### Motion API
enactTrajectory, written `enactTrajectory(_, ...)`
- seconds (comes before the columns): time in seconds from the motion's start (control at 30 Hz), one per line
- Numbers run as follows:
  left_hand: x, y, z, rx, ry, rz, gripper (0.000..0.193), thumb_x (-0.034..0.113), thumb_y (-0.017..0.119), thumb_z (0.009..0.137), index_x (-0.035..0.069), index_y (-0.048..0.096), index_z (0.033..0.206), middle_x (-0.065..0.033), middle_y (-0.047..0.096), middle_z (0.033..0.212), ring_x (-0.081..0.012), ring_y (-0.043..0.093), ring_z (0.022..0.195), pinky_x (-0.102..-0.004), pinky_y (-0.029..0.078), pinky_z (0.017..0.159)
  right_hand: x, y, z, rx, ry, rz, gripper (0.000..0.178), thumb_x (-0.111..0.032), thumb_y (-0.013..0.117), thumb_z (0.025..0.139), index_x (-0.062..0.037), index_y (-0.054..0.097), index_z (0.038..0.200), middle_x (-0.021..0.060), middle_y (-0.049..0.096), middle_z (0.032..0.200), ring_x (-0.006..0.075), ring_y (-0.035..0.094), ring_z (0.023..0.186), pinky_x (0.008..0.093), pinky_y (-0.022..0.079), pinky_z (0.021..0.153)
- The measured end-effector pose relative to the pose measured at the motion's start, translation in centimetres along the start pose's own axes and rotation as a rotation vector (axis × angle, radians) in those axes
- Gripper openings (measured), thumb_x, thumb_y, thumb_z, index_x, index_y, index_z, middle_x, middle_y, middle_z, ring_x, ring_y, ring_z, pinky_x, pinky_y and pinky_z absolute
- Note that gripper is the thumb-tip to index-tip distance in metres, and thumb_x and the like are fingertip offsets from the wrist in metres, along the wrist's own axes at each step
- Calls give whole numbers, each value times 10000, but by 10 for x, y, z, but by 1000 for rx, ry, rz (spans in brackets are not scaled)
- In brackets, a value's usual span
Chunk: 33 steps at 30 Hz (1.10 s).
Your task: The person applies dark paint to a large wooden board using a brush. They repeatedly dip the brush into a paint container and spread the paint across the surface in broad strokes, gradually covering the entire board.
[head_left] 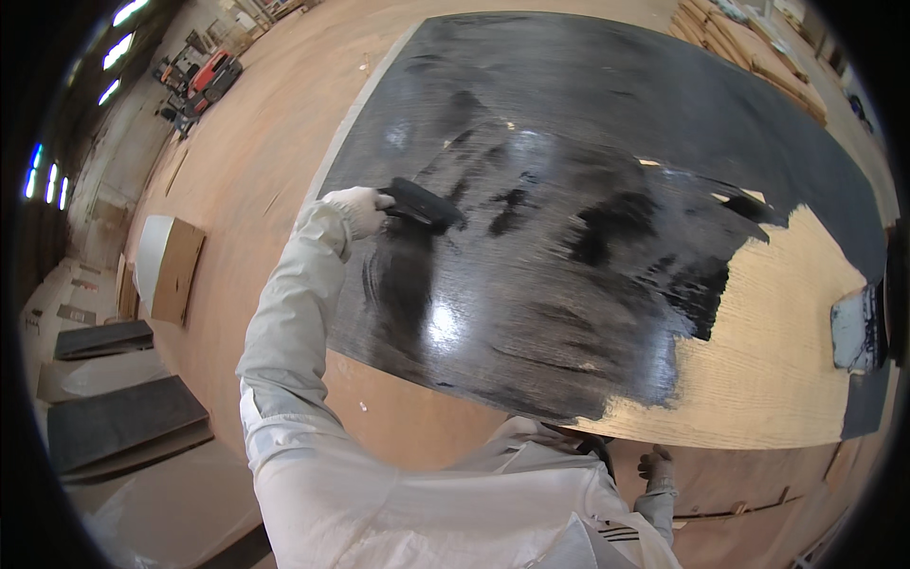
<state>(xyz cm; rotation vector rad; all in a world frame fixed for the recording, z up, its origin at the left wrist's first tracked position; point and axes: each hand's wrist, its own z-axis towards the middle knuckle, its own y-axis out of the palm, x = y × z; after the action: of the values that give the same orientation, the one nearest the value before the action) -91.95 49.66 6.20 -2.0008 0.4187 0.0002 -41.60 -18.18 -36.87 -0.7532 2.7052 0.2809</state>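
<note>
one gloved left hand (355,211) shows in the head view, its fingers clamped on the left end of a dark applicator (422,204), which rests on the left part of a large panel (531,275). gripping that end probably lets the rest of the tool lie along the surface, while the outstretched arm seems to give reach across it. wet-looking black coating (607,228) covers much of the panel in uneven, streaky patches; pale wood (777,332) shows at the near right. the right hand (656,463), also gloved, hangs low by the near edge, perhaps to stay clear of the wet face; i cannot tell whether it grips anything. a smeared container (856,327) sits at the right end, likely kept there within reach but off the dark streaks. beyond are wooden boards (744,47) at the far right, a red forklift (210,81) at the far left, and dark panels (128,425) at the near left.
</note>
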Motion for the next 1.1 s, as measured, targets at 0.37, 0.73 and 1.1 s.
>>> enactTrajectory(0.37,-25,17,-45,-78,-60,37,453,339,619,1024,355,707,1468,-92,783,1325,-319,734,1243,-426,565,1094,39,13,27,21,-131,-298,177,-375,495,1083,-281,585,963,66,526,721,236,433,516,378,266,431)
enactTrajectory(0.73,-21,20,14,88,117,9,484,302,628,997,314,706,1475,-129,786,1298,-344,741,1212,-432,577,1057,7,12,6,62,-209,-264,230,-278,614,1042,-113,671,1192,115,640,756,247,561,501,364,399,407)
enactTrajectory(1.1,53,-38,116,114,373,28,515,264,649,965,273,707,1476,-172,795,1250,-356,754,1171,-429,579,1031,30,29,-42,300,-129,-332,552,-119,602,1040,-28,523,1579,161,742,898,212,647,579,353,489,479)
